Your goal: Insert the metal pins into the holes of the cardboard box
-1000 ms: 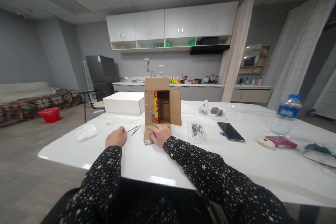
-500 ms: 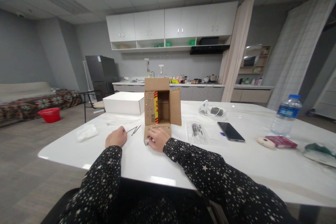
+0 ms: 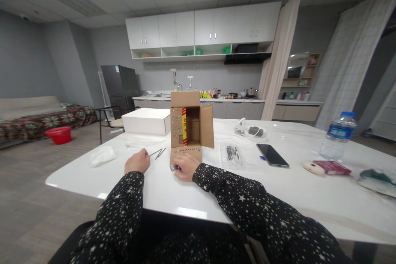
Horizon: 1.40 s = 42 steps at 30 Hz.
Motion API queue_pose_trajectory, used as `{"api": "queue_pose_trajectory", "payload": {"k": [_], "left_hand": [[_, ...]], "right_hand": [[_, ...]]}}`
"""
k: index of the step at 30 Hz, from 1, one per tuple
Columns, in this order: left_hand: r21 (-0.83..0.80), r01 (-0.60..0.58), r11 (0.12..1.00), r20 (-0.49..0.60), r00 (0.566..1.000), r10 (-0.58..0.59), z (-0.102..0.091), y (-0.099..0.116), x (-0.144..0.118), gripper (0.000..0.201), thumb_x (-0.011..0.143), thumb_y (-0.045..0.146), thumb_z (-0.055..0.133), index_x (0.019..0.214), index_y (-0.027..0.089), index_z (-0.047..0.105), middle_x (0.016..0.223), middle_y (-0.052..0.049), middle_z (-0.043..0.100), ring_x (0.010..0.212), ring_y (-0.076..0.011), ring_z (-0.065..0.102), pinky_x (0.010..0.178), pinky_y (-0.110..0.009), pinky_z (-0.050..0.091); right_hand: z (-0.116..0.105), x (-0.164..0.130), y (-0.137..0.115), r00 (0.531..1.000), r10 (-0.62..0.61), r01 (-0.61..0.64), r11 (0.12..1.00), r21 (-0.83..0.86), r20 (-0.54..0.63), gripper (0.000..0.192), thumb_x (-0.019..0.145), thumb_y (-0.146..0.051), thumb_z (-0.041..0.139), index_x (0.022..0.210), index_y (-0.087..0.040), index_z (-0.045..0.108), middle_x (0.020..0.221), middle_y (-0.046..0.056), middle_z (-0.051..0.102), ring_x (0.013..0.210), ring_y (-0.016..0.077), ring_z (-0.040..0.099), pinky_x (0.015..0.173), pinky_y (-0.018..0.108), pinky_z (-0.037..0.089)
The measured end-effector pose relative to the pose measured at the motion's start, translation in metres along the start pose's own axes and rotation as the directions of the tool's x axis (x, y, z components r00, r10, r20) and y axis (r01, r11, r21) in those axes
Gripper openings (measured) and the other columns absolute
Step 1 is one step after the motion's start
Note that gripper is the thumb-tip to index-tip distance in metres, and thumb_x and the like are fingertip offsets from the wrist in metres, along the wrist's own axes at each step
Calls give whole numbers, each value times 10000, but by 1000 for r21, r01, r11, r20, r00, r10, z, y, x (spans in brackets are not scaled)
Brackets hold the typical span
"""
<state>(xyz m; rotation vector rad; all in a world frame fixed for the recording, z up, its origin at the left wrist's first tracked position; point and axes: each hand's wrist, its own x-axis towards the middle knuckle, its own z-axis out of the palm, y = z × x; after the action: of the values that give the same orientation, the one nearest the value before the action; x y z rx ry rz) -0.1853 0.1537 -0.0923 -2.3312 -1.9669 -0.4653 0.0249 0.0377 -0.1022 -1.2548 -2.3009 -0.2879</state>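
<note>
A cardboard box (image 3: 177, 130) stands on its end with its opening facing me. Small shiny dots stud its left flap, and a row of dark dots runs across the lower flap (image 3: 195, 153) lying on the table. My right hand (image 3: 186, 167) rests over that lower flap, fingers curled together near its front left corner; whatever is between the fingertips is hidden. To the left, my left hand (image 3: 137, 162) is closed on the tabletop. One end of a thin metal rod (image 3: 155, 152) meets its fingertips. More thin metal rods (image 3: 160, 154) lie just beyond it.
A white box (image 3: 145, 121) stands behind my left hand, with crumpled tissue (image 3: 103, 155) nearer the left edge. Rightward are a clear parts case (image 3: 232, 155), a phone (image 3: 272, 155), a white cabled device (image 3: 250, 131), a red packet (image 3: 331, 168) and a water bottle (image 3: 337, 136).
The fingers of my right hand have shifted very slightly at the lower flap. My left hand and the box stay in place.
</note>
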Motion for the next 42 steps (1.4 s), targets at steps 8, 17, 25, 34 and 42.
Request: {"api": "queue_pose_trajectory", "payload": {"k": [8,17,25,34,42], "left_hand": [[1,-3,1000,-2,1000,3,-2,1,-1,335,816,317,344,996,215,607,970,-140,691,877,-282,640,701,-354,454],[7,1,1000,2,1000,-1,-3,1,-3,328,827,317,324,993,216,589,987,-140,684,903,-284,638,713,-351,450],[0,4,1000,0,1000,-4,-3,2,-3,321,826,310,329,983,218,593,983,-140,686,893,-284,638,707,-354,451],[-18,2,1000,-4,1000,-2,-5,3,-5,316,827,295,350,988,211,608,981,-148,689,881,-284,641,704,-355,453],[0,2,1000,2,1000,-2,-4,3,-4,334,828,314,332,1001,214,600,983,-148,686,897,-296,641,710,-365,457]], "right_hand": [[1,0,-1,999,37,-37,999,5,25,50,708,-189,529,758,-193,526,770,3,587,710,144,503,732,279,320],[-1,0,-3,998,60,-60,998,-5,28,27,715,-205,551,736,-189,545,777,-3,602,721,141,523,743,285,333],[-4,0,-4,995,65,-63,997,-43,70,67,735,-253,563,749,-188,555,801,5,580,772,153,513,771,299,322],[-7,2,-6,987,69,-48,989,-142,143,106,785,-277,518,739,-185,543,833,30,570,810,179,497,749,319,302],[-8,1,-7,987,72,-47,985,-168,142,88,798,-265,501,780,-183,526,849,37,581,827,185,496,743,316,302]]}}
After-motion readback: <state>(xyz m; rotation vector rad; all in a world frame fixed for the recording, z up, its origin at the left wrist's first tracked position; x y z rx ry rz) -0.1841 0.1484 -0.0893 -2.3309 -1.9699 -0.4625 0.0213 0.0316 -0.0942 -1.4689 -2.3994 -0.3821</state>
